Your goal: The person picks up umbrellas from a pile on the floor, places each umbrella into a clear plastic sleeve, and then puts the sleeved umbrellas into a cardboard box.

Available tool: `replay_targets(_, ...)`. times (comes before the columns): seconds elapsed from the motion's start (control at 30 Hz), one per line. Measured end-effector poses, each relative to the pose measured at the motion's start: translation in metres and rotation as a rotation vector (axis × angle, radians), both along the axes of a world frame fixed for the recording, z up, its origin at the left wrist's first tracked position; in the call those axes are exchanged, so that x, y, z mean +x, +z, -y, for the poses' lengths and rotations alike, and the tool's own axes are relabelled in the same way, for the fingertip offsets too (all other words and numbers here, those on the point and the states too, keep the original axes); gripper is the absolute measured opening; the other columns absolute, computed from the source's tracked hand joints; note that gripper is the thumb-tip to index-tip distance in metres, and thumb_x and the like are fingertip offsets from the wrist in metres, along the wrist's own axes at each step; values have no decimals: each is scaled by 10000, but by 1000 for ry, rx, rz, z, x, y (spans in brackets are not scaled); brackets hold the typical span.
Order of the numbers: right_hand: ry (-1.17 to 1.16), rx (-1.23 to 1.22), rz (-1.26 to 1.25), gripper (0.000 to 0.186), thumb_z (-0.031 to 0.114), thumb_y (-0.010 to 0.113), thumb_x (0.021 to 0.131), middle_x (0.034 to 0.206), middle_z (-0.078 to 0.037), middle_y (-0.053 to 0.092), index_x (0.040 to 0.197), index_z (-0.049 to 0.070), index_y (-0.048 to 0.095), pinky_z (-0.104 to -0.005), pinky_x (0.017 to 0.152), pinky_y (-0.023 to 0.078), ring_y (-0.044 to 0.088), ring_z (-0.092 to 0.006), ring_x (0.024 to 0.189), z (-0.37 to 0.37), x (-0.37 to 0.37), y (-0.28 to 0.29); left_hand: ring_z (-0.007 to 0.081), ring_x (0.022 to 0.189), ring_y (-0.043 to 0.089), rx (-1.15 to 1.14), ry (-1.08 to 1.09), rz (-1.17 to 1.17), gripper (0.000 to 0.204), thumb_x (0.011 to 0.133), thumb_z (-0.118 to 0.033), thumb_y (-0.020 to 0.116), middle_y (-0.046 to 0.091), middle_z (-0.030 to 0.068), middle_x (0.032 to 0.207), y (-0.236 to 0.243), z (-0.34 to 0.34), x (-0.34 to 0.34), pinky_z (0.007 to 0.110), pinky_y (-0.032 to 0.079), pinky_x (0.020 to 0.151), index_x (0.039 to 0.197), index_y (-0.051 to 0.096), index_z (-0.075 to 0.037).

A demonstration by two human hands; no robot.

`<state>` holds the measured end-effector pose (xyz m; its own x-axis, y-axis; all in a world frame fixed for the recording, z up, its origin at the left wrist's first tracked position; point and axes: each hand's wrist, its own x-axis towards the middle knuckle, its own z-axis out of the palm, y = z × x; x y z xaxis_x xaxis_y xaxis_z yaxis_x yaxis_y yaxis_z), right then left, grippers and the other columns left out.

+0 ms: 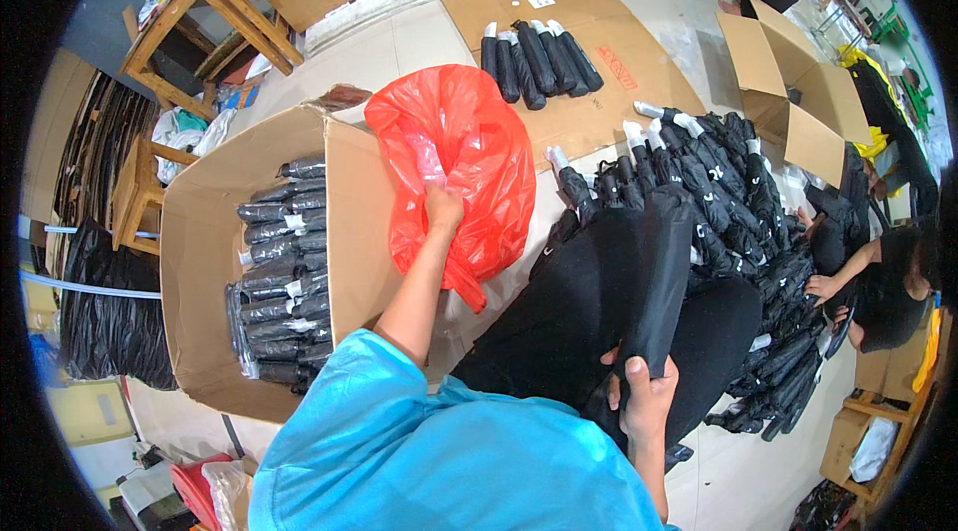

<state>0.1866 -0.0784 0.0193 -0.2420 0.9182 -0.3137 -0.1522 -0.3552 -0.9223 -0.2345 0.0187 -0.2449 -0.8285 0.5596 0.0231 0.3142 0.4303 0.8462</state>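
Observation:
My left hand is at the mouth of a red plastic bag, its fingers closed on a piece of clear plastic; the fingertips are partly hidden. In my right hand is a folded black umbrella in its cover, gripped round its lower end and tilted up over my lap. To the left of the bag stands an open cardboard box with several wrapped black umbrellas stacked inside. A large heap of black folded umbrellas with pale handles lies on the right.
Several black umbrellas lie in a row on a flat cardboard sheet ahead. Another open box stands at the far right. A co-worker's hands reach over the heap. Wooden stools are at the left.

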Motion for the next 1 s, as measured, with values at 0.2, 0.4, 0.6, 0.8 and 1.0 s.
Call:
replay_targets(0.2,7,8,65,478,423,814,941,867,-141,737,1039,-7,630,-254,408,431,557,-124,468,6,1,0,396,1272,651,-422,39,200,503,985,-226,668,665,264,1374,-43,16,1,464,496,1073,1388,535,44)
replay_targets(0.4,-11,9,40,461,404,816,939,854,-142,733,1027,-6,625,-252,416,427,557,-124,471,5,6,0,216,801,677,57,216,704,323,983,-273,660,706,97,1006,-25,7,-13,387,549,715,1186,634,-23)
replay_targets(0.6,22,3,46,490,425,822,933,871,-146,739,1032,-14,629,-246,424,433,559,-117,470,5,6,2,91,746,582,697,313,1072,62,996,-35,580,631,20,913,58,8,19,257,492,706,1041,606,-69)
replay_targets(0.8,146,-31,-213,484,401,823,927,895,-116,726,1112,-5,635,-267,463,495,615,-126,561,-5,5,4,109,777,606,657,-355,911,258,934,28,529,633,35,915,183,46,131,271,502,719,1183,586,1)
replay_targets(1.0,229,-76,-291,714,541,847,870,833,-61,637,1247,-24,628,-291,475,544,642,-149,614,-19,18,5,224,869,716,192,-1109,1257,329,782,-123,544,686,124,974,244,57,132,313,546,822,1047,657,35)
